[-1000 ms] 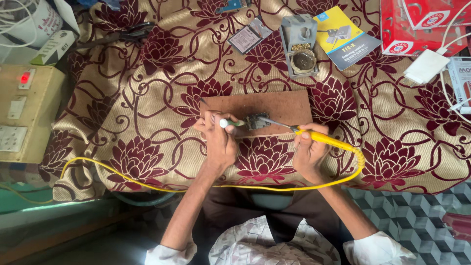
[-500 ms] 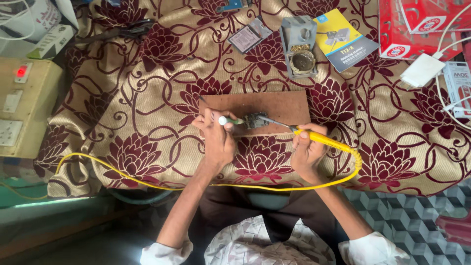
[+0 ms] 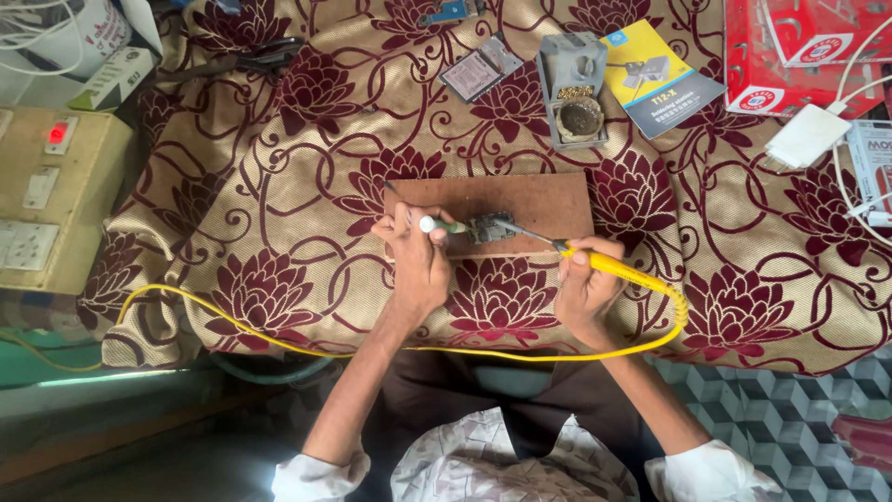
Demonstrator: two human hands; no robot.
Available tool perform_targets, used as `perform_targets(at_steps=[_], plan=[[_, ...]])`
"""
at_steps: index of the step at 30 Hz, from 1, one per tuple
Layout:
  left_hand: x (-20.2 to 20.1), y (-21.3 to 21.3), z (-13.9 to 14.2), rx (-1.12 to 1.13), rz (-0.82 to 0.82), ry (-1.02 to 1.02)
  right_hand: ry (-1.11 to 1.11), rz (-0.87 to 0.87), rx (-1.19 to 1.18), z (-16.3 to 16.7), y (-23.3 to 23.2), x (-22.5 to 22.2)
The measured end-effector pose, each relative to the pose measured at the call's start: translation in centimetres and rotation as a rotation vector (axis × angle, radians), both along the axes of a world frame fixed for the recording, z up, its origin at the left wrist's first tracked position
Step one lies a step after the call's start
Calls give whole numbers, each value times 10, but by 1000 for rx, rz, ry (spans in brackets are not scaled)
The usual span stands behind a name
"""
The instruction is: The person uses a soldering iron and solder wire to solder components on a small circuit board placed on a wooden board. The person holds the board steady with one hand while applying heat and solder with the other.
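A small circuit board (image 3: 490, 228) lies on a brown wooden board (image 3: 548, 201) over a maroon-and-gold flowered cloth (image 3: 307, 186). My right hand (image 3: 585, 288) grips a yellow-handled soldering iron (image 3: 604, 265), its metal tip slanting left onto the circuit board. A yellow cord (image 3: 279, 325) runs from the handle, loops below my arms and trails left. My left hand (image 3: 415, 256) rests beside the circuit board and holds a thin tool with a white and green end (image 3: 441, 225) pointed at it.
A grey soldering stand with a round tip cleaner (image 3: 573, 88) sits behind the wooden board, next to a yellow-blue booklet (image 3: 662, 79). Red boxes (image 3: 804, 42) and a white adapter (image 3: 806, 136) lie far right. A beige switch panel with a red light (image 3: 51, 195) stands left.
Both hands stay at the circuit board with only slight shifts. The yellow cord loop on the right has moved a little.
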State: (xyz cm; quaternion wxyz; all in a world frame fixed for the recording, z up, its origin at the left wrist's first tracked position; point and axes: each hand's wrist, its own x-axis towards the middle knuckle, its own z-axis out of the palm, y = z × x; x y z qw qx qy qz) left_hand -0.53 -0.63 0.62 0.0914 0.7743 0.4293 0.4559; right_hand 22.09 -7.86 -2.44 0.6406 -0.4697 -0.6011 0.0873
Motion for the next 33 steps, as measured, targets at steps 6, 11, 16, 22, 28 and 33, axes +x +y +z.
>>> perform_targets(at_steps=[6,11,16,22,28,33], plan=[[0,0,1,-7,-30,-30,0,-12,-23,4,0,-1],[-1,-1,3,-18,-25,-25,-28,-25,-36,7,-1,-1],[0,-1,2,-39,-10,-35,-33,-31,-60,8,-3,-2],[2,2,0,-18,-16,-57,0,-5,-19,9,-3,-2],[1,0,4,-16,-38,-51,-33,-17,-40,13,-1,-2],[1,-2,5,-63,-30,-73,-70,-31,-23,13,0,-1]])
